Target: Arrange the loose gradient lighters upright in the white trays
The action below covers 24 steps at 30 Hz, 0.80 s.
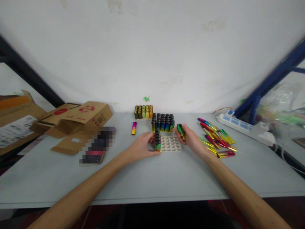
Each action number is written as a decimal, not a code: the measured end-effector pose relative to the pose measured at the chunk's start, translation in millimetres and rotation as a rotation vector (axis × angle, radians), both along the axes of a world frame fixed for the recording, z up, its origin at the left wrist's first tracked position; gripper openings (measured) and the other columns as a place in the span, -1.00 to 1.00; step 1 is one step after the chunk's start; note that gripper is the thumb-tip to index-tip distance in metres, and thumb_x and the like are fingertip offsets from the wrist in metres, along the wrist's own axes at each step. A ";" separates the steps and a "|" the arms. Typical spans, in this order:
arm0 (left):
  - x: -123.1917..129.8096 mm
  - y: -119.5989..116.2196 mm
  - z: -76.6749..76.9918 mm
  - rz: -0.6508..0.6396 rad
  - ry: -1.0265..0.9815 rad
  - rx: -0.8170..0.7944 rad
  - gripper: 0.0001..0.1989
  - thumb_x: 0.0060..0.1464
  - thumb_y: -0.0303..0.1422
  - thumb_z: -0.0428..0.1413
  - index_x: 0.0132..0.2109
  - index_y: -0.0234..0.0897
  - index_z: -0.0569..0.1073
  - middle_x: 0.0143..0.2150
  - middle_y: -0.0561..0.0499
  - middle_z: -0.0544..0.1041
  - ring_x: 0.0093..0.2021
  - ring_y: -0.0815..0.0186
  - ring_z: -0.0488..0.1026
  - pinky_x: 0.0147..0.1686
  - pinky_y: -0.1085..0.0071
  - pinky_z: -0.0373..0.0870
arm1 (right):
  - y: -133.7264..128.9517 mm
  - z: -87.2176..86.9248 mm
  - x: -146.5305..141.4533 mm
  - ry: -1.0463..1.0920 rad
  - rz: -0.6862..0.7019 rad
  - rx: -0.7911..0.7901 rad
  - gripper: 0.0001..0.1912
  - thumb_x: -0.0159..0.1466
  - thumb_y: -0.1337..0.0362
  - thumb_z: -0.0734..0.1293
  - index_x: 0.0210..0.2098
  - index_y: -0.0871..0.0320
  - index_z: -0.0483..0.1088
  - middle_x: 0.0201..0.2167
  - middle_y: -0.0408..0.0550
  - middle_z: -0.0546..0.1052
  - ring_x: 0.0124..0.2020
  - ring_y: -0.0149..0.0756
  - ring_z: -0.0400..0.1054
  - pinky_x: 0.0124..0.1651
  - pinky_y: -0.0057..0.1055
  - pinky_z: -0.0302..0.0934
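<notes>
A white tray with rows of round holes lies on the table before me. Upright lighters with black tops and multicoloured bodies fill its leftmost row. My left hand is curled around that left end, thumb at the front corner and fingers towards the back. In my right hand, just above the tray's right side, are lighters with green and yellow bodies; the exact number is partly hidden by the fingers. Directly behind the tray stands a block of upright dark blue and green lighters.
Loose metallic lighters lie piled on the right, near a white power strip. A block of yellow-green lighters stands at the back. One pink-yellow lighter lies alone. Opened cardboard boxes and a blurred dark object occupy the left.
</notes>
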<state>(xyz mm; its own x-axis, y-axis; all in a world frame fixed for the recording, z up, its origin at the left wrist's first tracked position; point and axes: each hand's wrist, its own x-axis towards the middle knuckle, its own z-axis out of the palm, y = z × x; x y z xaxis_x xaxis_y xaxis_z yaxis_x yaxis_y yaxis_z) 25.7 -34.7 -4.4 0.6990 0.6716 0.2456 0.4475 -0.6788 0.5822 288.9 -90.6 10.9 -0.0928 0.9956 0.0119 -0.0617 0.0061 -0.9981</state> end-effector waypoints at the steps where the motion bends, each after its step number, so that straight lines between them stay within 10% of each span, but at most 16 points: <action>1: -0.3 0.3 0.0 -0.003 0.001 0.001 -0.49 -0.02 -0.02 0.39 -0.25 -0.20 0.27 -0.28 0.06 0.41 -0.27 0.22 0.41 -0.27 0.35 0.32 | -1.1 1.5 -1.4 -0.021 0.002 0.032 -0.48 0.39 -0.25 0.20 -0.22 0.08 0.41 -0.42 -0.19 0.29 -0.47 -0.36 0.15 -0.45 -0.43 0.09; 12: 1.6 -5.9 4.9 -0.020 0.029 0.042 -0.47 -0.04 -0.03 0.39 -0.31 -0.18 0.21 -0.29 0.06 0.40 -0.29 0.23 0.38 -0.28 0.34 0.30 | -6.4 -0.2 -16.2 -0.075 -0.030 0.129 -0.61 0.19 0.02 0.56 -0.13 0.11 0.51 -0.32 -0.09 0.62 -0.31 -0.29 0.49 -0.19 -0.33 0.40; 24: 3.7 -10.8 8.4 -0.023 0.040 0.016 -0.47 -0.07 -0.07 0.41 -0.30 -0.17 0.21 -0.27 0.05 0.43 -0.25 0.18 0.41 -0.25 0.32 0.32 | 3.0 -19.6 -25.5 -0.436 -0.050 0.352 -0.77 0.31 0.17 0.46 -0.06 0.08 0.57 -0.18 0.00 0.71 -0.16 -0.12 0.64 -0.01 -0.13 0.53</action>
